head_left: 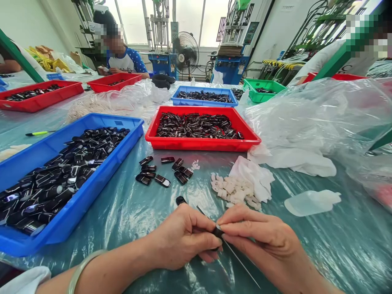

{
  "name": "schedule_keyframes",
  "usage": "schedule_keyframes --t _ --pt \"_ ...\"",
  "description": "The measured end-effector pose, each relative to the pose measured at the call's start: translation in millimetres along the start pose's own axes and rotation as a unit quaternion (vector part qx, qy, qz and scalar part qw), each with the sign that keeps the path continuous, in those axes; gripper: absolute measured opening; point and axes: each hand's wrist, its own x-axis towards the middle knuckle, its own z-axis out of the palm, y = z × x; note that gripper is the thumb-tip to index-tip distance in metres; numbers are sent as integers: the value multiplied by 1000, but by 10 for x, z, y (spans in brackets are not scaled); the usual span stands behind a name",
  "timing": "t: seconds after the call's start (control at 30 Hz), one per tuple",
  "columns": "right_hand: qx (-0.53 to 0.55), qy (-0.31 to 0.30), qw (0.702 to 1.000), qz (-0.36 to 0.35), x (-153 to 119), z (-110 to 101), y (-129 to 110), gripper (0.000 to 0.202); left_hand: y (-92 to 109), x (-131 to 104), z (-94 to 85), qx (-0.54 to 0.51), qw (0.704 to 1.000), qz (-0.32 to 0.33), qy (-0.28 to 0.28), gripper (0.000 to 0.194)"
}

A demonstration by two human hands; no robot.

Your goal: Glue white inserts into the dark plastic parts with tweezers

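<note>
My left hand (pixel 183 237) is closed, pinching a small glossy black part (pixel 218 231) between thumb and index finger. From the other side, the fingertips of my right hand (pixel 263 234) press together on the same part, so both hands meet at it. Most of the part is hidden by fingers. A thin metal rod (pixel 241 263) runs diagonally past the fingertips; whether it is held or lies on the table I cannot tell. Just beyond my left hand is another black part (pixel 181 200). Several rounded black parts (pixel 162 180) lie loose farther out.
A blue tray (pixel 101 179) of black parts stands left, a red tray (pixel 202 143) of them ahead. Whitish pieces (pixel 234 190) on crumpled white material and a translucent bottle (pixel 312 203) lie right. Clear plastic bags (pixel 306 122) spread behind. Another person (pixel 125 57) sits across the table.
</note>
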Motion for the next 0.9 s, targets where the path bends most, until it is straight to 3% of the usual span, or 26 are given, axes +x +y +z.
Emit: schedule_keyframes --t 0.4,0.57,0.77,0.9 --pt "-8 -5 999 39 27 -12 26 19 29 2 -19 -29 999 6 17 21" --pt "-175 35 982 56 362 -109 127 18 55 1 -35 -58 998 0 11 27" --pt "-291 -6 953 79 910 -74 480 11 70 5 -55 -97 995 10 19 37" --pt "-350 -56 928 113 1161 29 644 22 60 16 -80 -158 987 13 24 48"
